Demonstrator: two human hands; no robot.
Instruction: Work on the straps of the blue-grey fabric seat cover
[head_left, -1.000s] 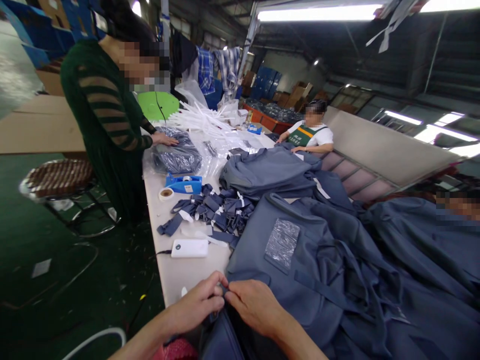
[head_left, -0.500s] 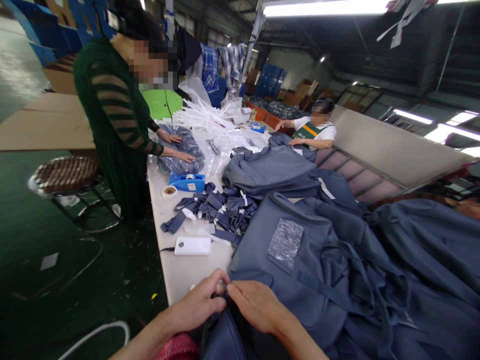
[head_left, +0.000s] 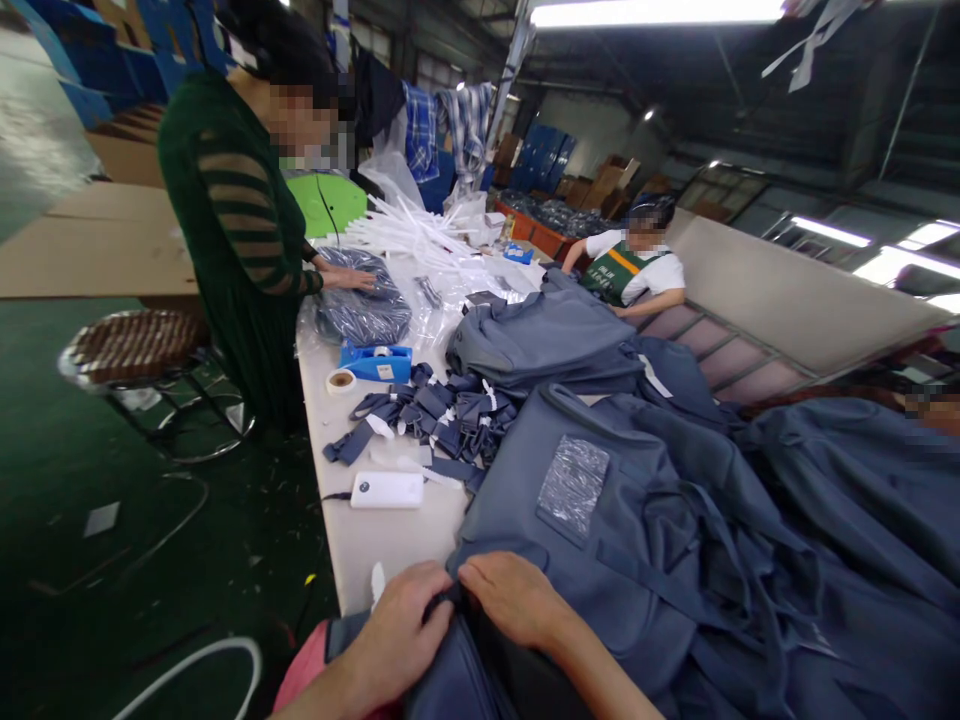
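At the table's near end, a dark blue bag (head_left: 457, 672) lies under my hands. My left hand (head_left: 409, 622) is closed, thumb and fingers pinching the fabric at the bag's upper edge. Close beside it, my right hand (head_left: 514, 600) is closed too, its fingertips on the same edge, nearly touching the left ones. What lies beneath the right fingers is partly hidden. Just beyond, a large blue bag (head_left: 510, 490) with a clear plastic pocket (head_left: 574, 485) covers the table's right side.
A white power bank (head_left: 386, 490), bundled blue straps (head_left: 442, 415), a tape roll (head_left: 341, 381) and a blue tape dispenser (head_left: 375, 363) sit on the table (head_left: 352, 550). One person presses a plastic-wrapped bundle (head_left: 364, 310) at left; another handles bags at the far right. A stool (head_left: 135, 345) stands left.
My left hand has shifted slightly and shows more of its back. The bag's left part has come into view. The person at left has brought both hands together on the wrapped bundle.
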